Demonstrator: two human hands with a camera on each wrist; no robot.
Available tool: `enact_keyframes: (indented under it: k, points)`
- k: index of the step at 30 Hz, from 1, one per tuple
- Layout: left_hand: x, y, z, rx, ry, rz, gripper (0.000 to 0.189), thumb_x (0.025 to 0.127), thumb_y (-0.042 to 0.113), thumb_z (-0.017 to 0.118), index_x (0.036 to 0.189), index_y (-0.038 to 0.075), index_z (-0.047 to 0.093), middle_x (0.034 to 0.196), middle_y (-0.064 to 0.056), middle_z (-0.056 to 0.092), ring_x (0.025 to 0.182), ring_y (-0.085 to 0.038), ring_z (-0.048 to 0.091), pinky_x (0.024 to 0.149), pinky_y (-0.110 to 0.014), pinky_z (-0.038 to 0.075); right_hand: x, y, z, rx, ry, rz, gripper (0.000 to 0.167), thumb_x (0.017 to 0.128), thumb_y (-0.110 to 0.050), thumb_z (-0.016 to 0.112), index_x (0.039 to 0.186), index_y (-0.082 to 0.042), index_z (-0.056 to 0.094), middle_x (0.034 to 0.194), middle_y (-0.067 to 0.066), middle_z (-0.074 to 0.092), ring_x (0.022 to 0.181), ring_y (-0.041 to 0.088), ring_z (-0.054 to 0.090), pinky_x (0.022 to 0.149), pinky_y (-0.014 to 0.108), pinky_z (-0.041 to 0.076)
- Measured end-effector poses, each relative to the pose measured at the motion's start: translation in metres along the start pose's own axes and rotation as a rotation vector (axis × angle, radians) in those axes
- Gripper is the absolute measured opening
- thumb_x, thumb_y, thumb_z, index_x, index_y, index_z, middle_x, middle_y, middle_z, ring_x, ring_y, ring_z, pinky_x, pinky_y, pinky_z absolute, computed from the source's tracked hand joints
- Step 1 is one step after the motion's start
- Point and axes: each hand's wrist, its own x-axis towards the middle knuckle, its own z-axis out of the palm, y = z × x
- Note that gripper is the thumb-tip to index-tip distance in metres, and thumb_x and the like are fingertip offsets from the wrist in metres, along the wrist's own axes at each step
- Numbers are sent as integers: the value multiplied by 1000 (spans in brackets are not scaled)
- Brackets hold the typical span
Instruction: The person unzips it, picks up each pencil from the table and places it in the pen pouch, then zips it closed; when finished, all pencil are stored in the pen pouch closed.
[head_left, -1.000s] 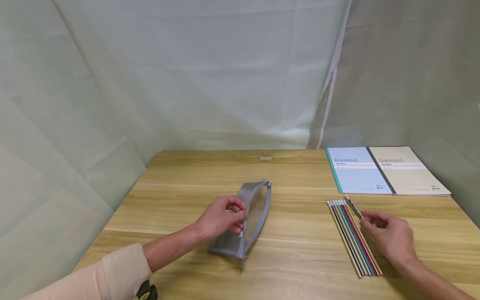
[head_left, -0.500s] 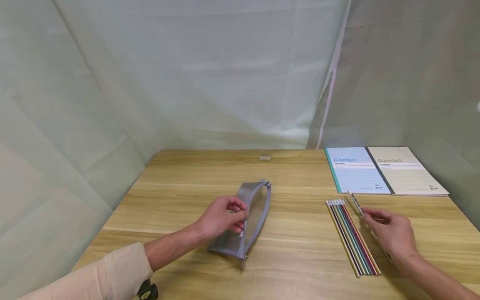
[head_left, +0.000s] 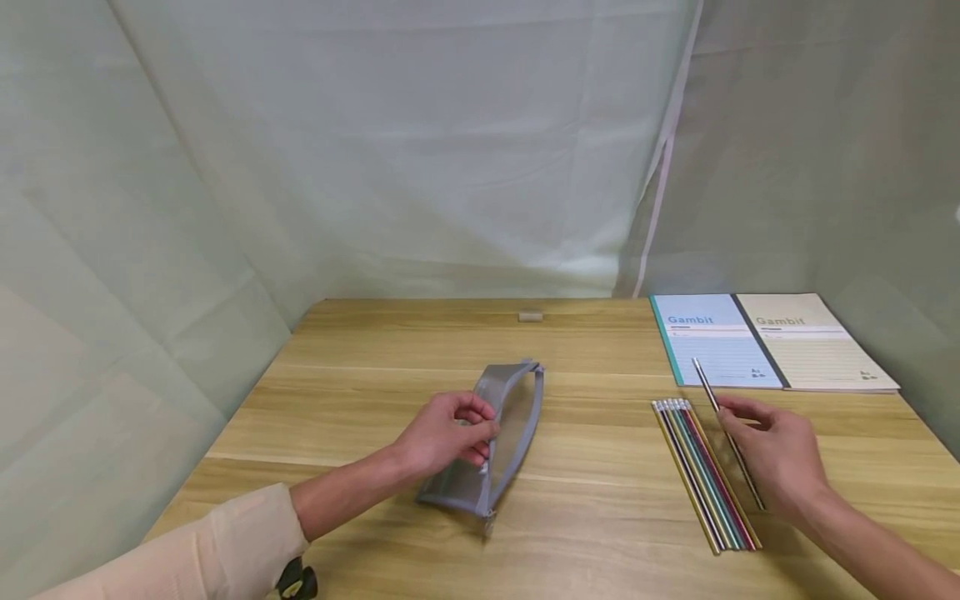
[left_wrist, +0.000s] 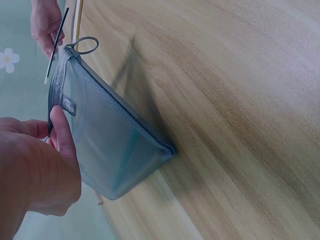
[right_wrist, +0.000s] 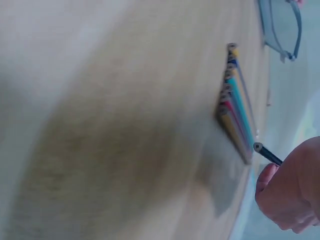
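Observation:
My left hand (head_left: pixel 450 433) pinches the rim of a grey mesh zip pencil pouch (head_left: pixel 455 485), whose mouth gapes toward the right. In the left wrist view a zip-pull ring hangs at the end of the pouch (left_wrist: pixel 110 130), and a teal streak shows through the mesh; what it is I cannot tell. My right hand (head_left: pixel 780 450) holds a dark pencil (head_left: pixel 707 385) between thumb and fingers, lifted and slanting, its silver end pointing away. Just left of that hand lies a row of several coloured pencils (head_left: pixel 705 475), side by side. The right wrist view shows the held pencil's near end (right_wrist: pixel 267 154).
Two notebooks, one blue (head_left: pixel 716 354) and one cream (head_left: pixel 817 350), lie at the back right of the wooden table (head_left: pixel 360 350). A small pale block (head_left: pixel 530 317) sits near the back edge. Fabric curtains (head_left: pixel 450 167) stand behind and beside the table.
My right hand has drawn the dark pencil away from the right side of the row and raised it slightly. The left hand and the pouch have stayed nearly still.

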Motion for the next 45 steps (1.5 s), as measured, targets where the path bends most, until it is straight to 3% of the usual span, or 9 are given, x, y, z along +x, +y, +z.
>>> enact_keyframes:
  k: [10, 19, 23, 27, 35, 45]
  points:
    - [0, 0, -1, 9, 5, 1, 16, 101, 1, 69, 112, -8, 63, 96, -14, 65, 72, -16, 69, 67, -31, 66, 5, -32, 12, 226, -111, 43, 48, 109, -18, 62, 145, 12, 54, 119, 7, 70, 87, -1, 61, 73, 20, 61]
    - [0, 0, 0, 10, 1, 10, 15, 101, 0, 69, 112, -8, 63, 96, -14, 65, 72, -16, 69, 67, -31, 66, 7, -62, 25, 302, -228, 83, 49, 111, -16, 58, 151, 9, 49, 138, 18, 62, 96, 1, 59, 78, 22, 61]
    - [0, 0, 1, 9, 4, 8, 15, 101, 0, 69, 111, -8, 63, 96, -14, 64, 72, -16, 69, 67, -31, 66, 8, -75, 33, 365, -265, 109, 49, 111, -15, 57, 153, 8, 47, 133, 13, 65, 96, 2, 61, 79, 23, 60]
    - [0, 0, 1, 7, 8, 5, 15, 100, 0, 69, 111, -8, 63, 96, -14, 64, 72, -16, 69, 67, -31, 66, 7, -84, 44, 429, -289, 109, 44, 110, -10, 58, 148, 10, 50, 118, 3, 67, 93, 9, 62, 78, 23, 61]
    - [-1, 1, 0, 6, 12, 12, 15, 100, -1, 70, 111, -8, 63, 95, -14, 64, 71, -16, 69, 66, -31, 66, 2, -99, 66, 529, -333, 95, 40, 108, -3, 57, 143, 13, 47, 117, 12, 64, 91, 14, 63, 81, 26, 64]
    - [-2, 1, 0, 3, 4, 15, 15, 100, -1, 70, 110, -9, 63, 94, -13, 64, 70, -16, 69, 64, -29, 65, -5, -113, 89, 634, -368, 94, 35, 106, 2, 59, 136, 15, 47, 101, 8, 66, 82, 13, 65, 75, 27, 65]
